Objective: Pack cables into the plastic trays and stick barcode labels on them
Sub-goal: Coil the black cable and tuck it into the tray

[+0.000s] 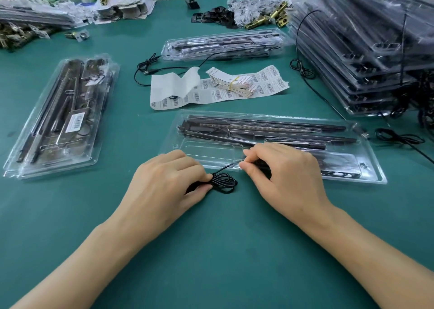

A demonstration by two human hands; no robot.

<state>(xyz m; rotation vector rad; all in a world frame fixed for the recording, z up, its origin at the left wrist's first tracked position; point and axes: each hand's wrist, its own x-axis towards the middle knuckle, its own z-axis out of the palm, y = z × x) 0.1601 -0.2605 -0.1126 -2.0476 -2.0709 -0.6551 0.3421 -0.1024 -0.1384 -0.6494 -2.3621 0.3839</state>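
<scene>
A coiled black cable [224, 182] lies on the green table just in front of a clear plastic tray [375, 175]. My left hand [164, 182] pinches the coil at its left side. My right hand [281, 177] pinches the cable's free strand where it rises toward the tray's front edge. The tray holds long black bars in its far half; its near left compartment holds nothing. A sheet of barcode labels [265, 85] lies behind the tray, with a banded bundle of labels [231, 83] on top.
A closed tray with a barcode label [61, 121] lies at the left. Another filled tray [223, 44] sits behind the label sheet, a loose cable [146, 68] beside it. A tall stack of trays [366, 48] stands at the right, with cables [399, 138] trailing nearby.
</scene>
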